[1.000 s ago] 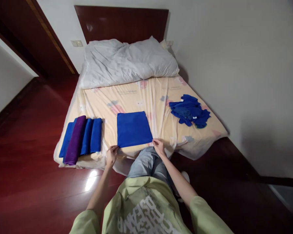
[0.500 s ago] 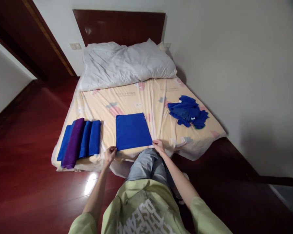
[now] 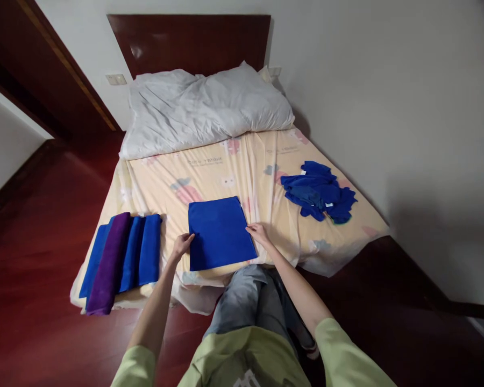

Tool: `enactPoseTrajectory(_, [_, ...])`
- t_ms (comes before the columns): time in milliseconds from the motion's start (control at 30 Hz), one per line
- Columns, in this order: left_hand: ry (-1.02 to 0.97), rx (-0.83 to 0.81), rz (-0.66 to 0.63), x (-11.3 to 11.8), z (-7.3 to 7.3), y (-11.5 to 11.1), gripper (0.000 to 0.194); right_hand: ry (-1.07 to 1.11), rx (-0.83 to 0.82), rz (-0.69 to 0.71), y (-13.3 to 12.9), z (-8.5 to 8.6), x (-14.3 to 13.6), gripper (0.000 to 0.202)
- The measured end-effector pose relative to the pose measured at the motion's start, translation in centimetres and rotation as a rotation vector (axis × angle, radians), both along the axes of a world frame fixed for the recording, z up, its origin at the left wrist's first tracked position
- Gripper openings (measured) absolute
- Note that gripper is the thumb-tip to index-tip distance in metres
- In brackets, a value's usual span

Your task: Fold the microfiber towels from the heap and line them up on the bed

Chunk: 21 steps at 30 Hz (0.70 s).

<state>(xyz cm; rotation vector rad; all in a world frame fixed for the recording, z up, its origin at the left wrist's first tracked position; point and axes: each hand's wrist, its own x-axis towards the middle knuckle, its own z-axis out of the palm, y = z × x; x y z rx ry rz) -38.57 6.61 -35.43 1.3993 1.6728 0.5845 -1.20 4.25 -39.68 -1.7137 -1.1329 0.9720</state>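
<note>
A blue towel (image 3: 220,232) lies flat as a near square at the front of the bed. My left hand (image 3: 183,245) has its fingers closed at the towel's left edge. On the opposite side, my right hand (image 3: 258,233) pinches the right edge, about midway along it. Several rolled or folded blue towels (image 3: 148,250) lie side by side at the bed's left corner, with a purple towel (image 3: 108,263) resting across them. To the right, a crumpled pile of blue towels (image 3: 320,191) shows small white tags.
The bed's patterned sheet (image 3: 153,185) carries all the towels. A bunched white quilt (image 3: 205,107) lies by the dark wooden headboard (image 3: 193,43). A wall (image 3: 407,123) runs along the right, and reddish floor (image 3: 24,258) shows at the left.
Both hands have moved from the towel's near corners up to the middle of its side edges. The towel stays flat. The camera view has shifted slightly.
</note>
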Motion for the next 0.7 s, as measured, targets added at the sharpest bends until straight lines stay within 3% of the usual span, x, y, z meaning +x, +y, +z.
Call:
enactPoseTrajectory(233, [-0.111, 0.030, 0.201, 1.7, -1.2, 7.5, 0.053, -0.085, 0.021, -0.010, 8.4, -1.1, -0.9, 0.017])
enactPoseTrajectory(433, [-0.119, 0.039, 0.303, 1.5, -2.5, 13.0, 0.048, -0.089, 0.088, 0.009, 13.8, -2.4, -1.0, 0.034])
enactPoseTrajectory(567, [-0.096, 0.147, 0.315, 1.5, -3.1, 15.6, 0.037, -0.036, 0.162, -0.021, 16.4, -3.5, -0.8, 0.043])
enactPoseTrajectory(700, [-0.094, 0.262, 0.260, 2.1, -3.9, 16.5, 0.038, 0.068, 0.223, -0.035, 17.5, -4.5, -0.7, 0.043])
